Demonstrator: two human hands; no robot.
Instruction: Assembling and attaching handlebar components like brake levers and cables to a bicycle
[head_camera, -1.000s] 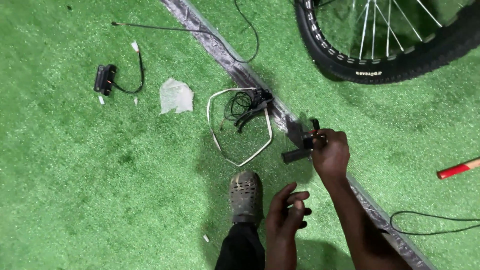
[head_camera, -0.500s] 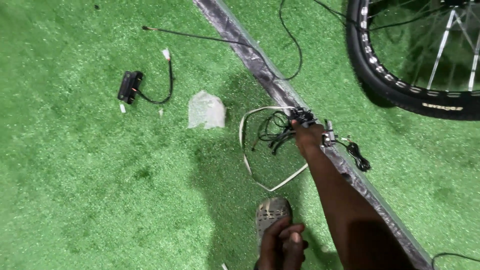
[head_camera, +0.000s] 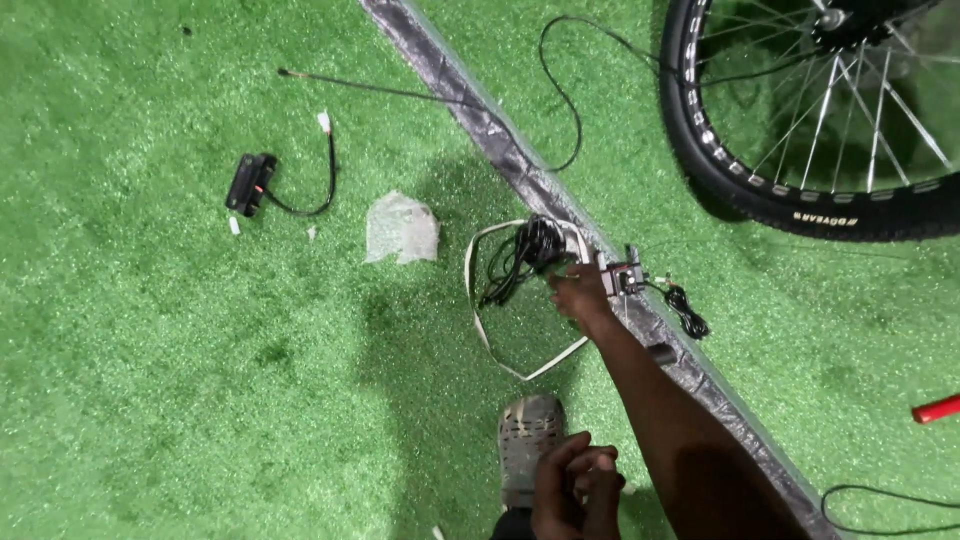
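- Green artificial turf (head_camera: 150, 400) covers the ground; since a second ago the view has swung, so the black box with a curved cable (head_camera: 252, 184) and the crumpled clear plastic bag (head_camera: 401, 228) now sit further right in the picture, though they lie where they lay on the turf.
- Pale strap loop (head_camera: 480, 310) lies on the turf with a bundle of black cables (head_camera: 525, 250) inside its upper end, just left of the grey seam strip (head_camera: 480, 120) that runs diagonally across the turf.
- Left hand (head_camera: 575, 492) is low in the view beside a grey perforated shoe (head_camera: 527, 440), fingers curled shut; whether anything is inside them cannot be told.
- Right hand (head_camera: 580, 295) has reached further forward than a second ago, arm stretched out, fingers closed on a small black-and-metal part (head_camera: 622, 277) resting on the seam strip; a thin wire runs from it to a black connector (head_camera: 688, 310).
- Bicycle wheel (head_camera: 800, 120) with a knobby black tyre stands at the upper right, well apart from the hand.
- Red handle (head_camera: 936, 408) pokes in at the right edge.
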